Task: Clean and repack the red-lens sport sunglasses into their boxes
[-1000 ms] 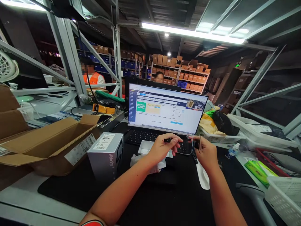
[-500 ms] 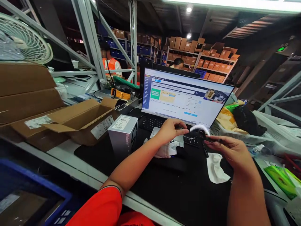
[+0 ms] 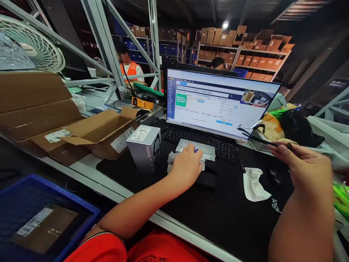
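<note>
Right grip (image 3: 285,149) pinched on thin black wand (image 3: 259,138), left grip (image 3: 187,163) unclear over crumpled tissue (image 3: 171,162)

Head-worn camera looks forward and down over the left hand (image 3: 185,167) and right hand (image 3: 302,169) at the monitor (image 3: 218,102)

Monitor (image 3: 220,103) beside an open cardboard carton (image 3: 95,138)

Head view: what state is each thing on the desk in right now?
Right hand, pinching a thin black item
Left hand, pressing on a white cloth beside a white tray
Cardboard box, flaps open
Silver box, upright, closed
Monitor, on, showing a web page
Second cloth, crumpled
</note>
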Demonstrator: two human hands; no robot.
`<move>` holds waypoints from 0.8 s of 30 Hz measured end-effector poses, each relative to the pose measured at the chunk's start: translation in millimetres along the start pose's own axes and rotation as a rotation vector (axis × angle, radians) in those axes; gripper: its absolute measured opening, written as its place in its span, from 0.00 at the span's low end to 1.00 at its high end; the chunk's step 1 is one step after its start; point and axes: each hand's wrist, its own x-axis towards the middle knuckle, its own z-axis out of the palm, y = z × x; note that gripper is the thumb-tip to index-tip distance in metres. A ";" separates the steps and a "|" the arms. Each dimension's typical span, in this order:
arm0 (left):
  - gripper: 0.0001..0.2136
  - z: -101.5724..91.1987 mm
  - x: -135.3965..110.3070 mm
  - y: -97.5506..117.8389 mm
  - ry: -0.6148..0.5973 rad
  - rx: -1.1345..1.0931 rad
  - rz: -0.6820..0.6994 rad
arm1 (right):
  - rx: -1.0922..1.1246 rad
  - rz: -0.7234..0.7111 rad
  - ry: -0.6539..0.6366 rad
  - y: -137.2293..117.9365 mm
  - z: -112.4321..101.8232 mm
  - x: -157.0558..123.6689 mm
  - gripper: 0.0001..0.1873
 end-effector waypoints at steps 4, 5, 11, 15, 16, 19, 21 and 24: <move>0.11 16.8 -19.1 -19.7 -0.016 -0.160 -0.049 | 0.006 0.061 -0.127 -7.7 13.8 -9.0 0.20; 0.10 18.7 -24.5 -25.0 0.013 -0.220 -0.068 | 0.000 0.085 -0.159 -10.1 15.7 -11.3 0.21; 0.10 21.3 -41.9 -31.9 0.062 -0.167 -0.189 | 0.003 0.190 -0.421 -18.0 17.3 -20.4 0.22; 0.08 20.0 -40.1 -27.8 0.054 -0.028 -0.129 | -0.071 0.202 -0.452 -22.0 20.7 -27.9 0.23; 0.12 19.6 -39.6 -28.6 0.046 -0.033 -0.126 | -0.089 0.202 -0.463 -23.1 21.4 -29.8 0.23; 0.13 18.4 -38.2 -35.9 0.023 -0.082 -0.153 | -0.130 0.216 -0.541 -26.4 22.0 -34.0 0.23; 0.07 17.4 -37.4 -42.2 0.021 -0.111 -0.173 | -0.150 0.250 -0.621 -28.0 22.3 -35.6 0.24; 0.03 15.1 -36.3 -49.4 0.040 -0.134 -0.188 | -0.162 0.315 -0.707 -28.3 24.1 -36.6 0.25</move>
